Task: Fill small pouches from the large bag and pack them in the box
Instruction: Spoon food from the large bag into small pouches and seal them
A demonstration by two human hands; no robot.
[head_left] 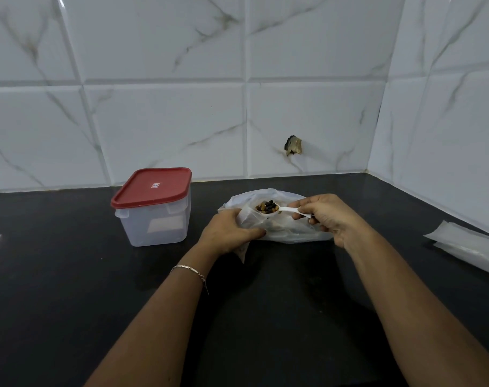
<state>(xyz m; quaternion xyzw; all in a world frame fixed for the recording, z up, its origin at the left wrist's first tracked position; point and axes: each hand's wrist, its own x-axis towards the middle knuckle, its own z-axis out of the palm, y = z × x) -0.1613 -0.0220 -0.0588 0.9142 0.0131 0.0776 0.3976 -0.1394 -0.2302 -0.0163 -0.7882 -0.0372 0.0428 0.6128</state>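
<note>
The large clear plastic bag (pixel 288 231) lies on the black counter (pixel 70 275) at the centre. My left hand (pixel 228 231) grips a small clear pouch (pixel 246 219) at the bag's left side, holding its mouth up. In my right hand (pixel 325 216) a white plastic spoon (pixel 286 210) is pinched by the handle. Its bowl, heaped with dark and yellowish pieces (pixel 267 206), hovers just above the pouch's mouth. The translucent box (pixel 154 222) with a red lid (pixel 152 187) stands shut to the left.
A stack of flat clear pouches (pixel 469 247) lies at the right counter edge near the side wall. White marble-pattern tiles rise behind the counter and on the right, with a broken hole (pixel 293 145) in the back wall.
</note>
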